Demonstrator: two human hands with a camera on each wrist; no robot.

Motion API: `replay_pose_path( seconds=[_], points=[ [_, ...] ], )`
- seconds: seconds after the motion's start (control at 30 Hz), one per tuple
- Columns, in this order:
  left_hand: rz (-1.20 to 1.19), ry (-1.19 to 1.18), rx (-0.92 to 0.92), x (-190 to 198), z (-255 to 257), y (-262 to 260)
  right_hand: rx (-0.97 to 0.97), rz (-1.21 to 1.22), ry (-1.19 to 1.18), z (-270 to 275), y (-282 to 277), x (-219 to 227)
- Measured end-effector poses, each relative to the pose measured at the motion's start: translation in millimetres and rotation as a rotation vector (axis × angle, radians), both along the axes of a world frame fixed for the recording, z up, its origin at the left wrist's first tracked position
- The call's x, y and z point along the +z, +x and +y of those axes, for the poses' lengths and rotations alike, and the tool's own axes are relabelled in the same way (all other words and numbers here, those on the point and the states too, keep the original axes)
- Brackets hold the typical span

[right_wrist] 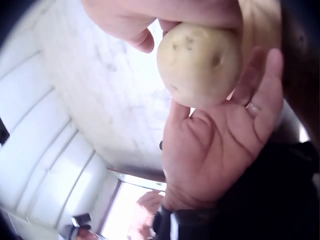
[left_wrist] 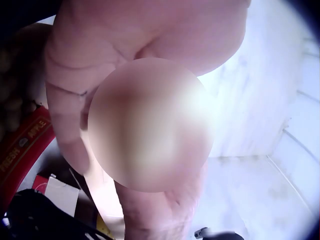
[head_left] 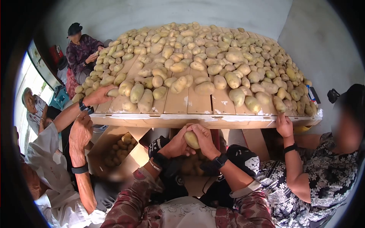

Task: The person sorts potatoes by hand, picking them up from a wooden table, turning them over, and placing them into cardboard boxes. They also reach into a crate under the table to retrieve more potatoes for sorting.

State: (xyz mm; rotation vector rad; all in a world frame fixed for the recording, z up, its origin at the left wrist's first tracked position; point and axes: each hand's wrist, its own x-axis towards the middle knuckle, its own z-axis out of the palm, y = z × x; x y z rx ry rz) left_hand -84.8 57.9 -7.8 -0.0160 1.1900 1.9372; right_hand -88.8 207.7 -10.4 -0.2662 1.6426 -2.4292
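While both hands meet just below the front edge of the table (head_left: 197, 121), the person holds one potato (head_left: 191, 139) between them, and it sits right there under the wooden lip, well below the heap on top. Left hand (head_left: 175, 143) wraps its fingers around the near side of the potato; right hand (head_left: 205, 140) curls over from the other side, so the two hands are pressed together on it. From the right wrist view the potato (right_wrist: 199, 64) shows pale and smooth with a few dark eyes, cradled against the open palm of the left hand (right_wrist: 220, 145), a ring visible on one finger. The left wrist view is mostly a blur (little to read there beyond skin close to the lens). Up on the table, a big pile of potatoes (head_left: 197, 57) spreads across the boards. At the left, another person's hand (head_left: 99, 95) rests on a potato at the table edge, and a box of potatoes (head_left: 121, 149) sits below.
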Motion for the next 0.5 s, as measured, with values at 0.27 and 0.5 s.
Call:
replay_pose_path(
  seconds=[0.27, 0.5],
  points=[
    [0.012, 0.199, 0.302, -6, -9, -7, -0.234, -0.133, -0.169, 3, -18, 7],
    [0.388, 0.05, 0.412, 17, -32, -4, 0.465, -0.558, -0.311, 5, -13, 6]
  ],
)
